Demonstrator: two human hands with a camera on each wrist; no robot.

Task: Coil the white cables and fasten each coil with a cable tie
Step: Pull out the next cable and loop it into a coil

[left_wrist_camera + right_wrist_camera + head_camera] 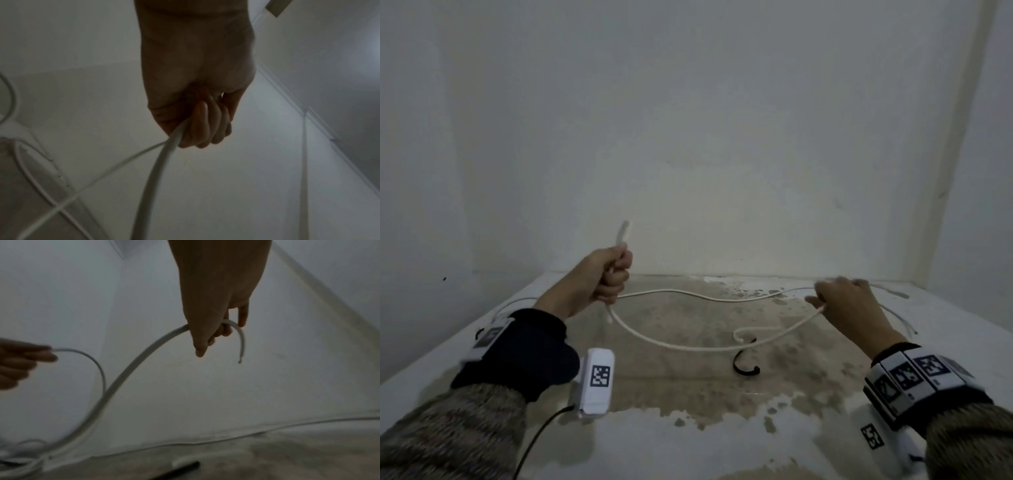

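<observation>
My left hand (615, 277) is raised in a fist round a white cable (705, 348), whose short end sticks up above the knuckles. From the fist the cable sags in a long arc to my right hand (825, 303), which pinches it near its other end. In the left wrist view the curled fingers (202, 126) grip the cable (162, 162). In the right wrist view the right hand (218, 332) holds the cable (133, 366), and its free end curls down past the fingers. A black cable tie (737, 363) lies curved on the surface below the arc.
A second white cable (722, 300) lies across the stained surface (688, 428) behind the hands. More white cable lies at the far left (513, 303) and far right (900, 317). Plain walls close the back and both sides.
</observation>
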